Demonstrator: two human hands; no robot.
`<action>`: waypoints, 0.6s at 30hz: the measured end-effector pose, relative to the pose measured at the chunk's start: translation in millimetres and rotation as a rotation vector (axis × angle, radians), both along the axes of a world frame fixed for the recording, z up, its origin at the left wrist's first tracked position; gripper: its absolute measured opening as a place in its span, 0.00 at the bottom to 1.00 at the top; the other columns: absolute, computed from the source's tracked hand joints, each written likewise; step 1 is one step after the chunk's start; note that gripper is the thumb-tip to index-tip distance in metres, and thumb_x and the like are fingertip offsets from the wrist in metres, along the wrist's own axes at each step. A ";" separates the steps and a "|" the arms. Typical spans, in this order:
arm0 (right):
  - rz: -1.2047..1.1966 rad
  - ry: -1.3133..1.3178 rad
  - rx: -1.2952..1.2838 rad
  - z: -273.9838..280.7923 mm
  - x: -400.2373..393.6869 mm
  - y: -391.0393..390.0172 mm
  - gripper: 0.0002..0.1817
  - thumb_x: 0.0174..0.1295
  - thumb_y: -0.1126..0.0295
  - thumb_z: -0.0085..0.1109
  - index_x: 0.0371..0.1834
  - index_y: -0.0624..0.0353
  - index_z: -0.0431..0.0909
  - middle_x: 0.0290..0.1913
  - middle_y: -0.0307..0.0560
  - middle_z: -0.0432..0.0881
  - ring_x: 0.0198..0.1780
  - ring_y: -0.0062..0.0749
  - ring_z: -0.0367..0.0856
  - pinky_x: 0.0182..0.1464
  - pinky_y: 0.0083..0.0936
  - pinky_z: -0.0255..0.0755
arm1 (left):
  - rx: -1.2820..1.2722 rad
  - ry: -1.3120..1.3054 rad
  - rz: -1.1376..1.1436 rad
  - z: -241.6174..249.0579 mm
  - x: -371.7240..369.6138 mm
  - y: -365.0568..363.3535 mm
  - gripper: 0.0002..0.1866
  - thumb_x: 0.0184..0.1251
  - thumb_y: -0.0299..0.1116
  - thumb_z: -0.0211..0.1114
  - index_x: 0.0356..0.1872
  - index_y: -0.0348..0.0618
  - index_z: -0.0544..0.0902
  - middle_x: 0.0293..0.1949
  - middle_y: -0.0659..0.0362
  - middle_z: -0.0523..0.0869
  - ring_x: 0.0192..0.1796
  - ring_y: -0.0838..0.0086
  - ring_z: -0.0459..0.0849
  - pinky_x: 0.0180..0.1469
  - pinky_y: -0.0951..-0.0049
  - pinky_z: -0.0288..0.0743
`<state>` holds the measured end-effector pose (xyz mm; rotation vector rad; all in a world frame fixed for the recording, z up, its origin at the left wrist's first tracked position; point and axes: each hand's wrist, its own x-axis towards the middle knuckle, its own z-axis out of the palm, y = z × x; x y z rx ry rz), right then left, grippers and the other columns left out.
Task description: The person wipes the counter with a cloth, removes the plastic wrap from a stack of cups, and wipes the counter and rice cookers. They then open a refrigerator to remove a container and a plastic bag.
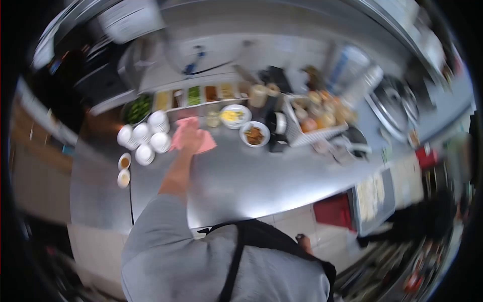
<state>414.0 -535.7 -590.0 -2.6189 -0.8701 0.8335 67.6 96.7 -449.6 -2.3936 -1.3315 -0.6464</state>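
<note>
My left hand (189,137) is on a pink cloth (205,143) on the steel counter (236,176), its fingers pressed into the fabric; the details are blurred. Stacks of white cups (142,133) stand just left of it. A jar (213,119), a white bowl with yellow food (235,116) and another with brown pieces (254,135) stand to the right. Low beside my body, beyond the counter's front edge, my right hand (305,243) is partly visible, closed around a small dark thing too unclear to name.
Ingredient containers (194,95) line the back. Two small filled cups (124,170) stand at the left. A white basket (313,135) of onion-like produce and a metal lid (392,103) are at the right. Below right sits a grey tray (387,194) near a red object (333,211).
</note>
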 end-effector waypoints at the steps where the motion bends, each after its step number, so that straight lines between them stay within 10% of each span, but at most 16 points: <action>1: 0.007 -0.028 -0.003 2.0 -5.1 -1.4 0.19 0.48 0.55 0.63 0.41 0.52 0.79 0.39 0.54 0.81 0.43 0.49 0.78 0.46 0.36 0.72 | 0.201 -0.005 -0.055 -13.1 0.6 6.1 0.30 0.62 0.46 0.46 0.63 0.40 0.60 0.64 0.49 0.62 0.69 0.60 0.54 0.67 0.59 0.46; 4: -0.133 0.061 -0.097 23.9 -15.3 -6.0 0.17 0.50 0.57 0.61 0.43 0.50 0.80 0.35 0.52 0.82 0.42 0.46 0.80 0.47 0.36 0.73 | -0.366 -0.130 -0.010 2.3 5.1 -15.9 0.29 0.63 0.47 0.46 0.61 0.39 0.64 0.63 0.49 0.63 0.68 0.59 0.55 0.67 0.58 0.45; 18: -0.451 0.113 -0.276 10.1 -30.8 -125.3 0.19 0.49 0.57 0.59 0.44 0.52 0.79 0.45 0.52 0.79 0.49 0.45 0.76 0.53 0.35 0.70 | -0.506 0.324 -0.887 59.6 58.1 -284.3 0.39 0.55 0.44 0.57 0.64 0.33 0.55 0.65 0.42 0.56 0.70 0.53 0.48 0.69 0.52 0.38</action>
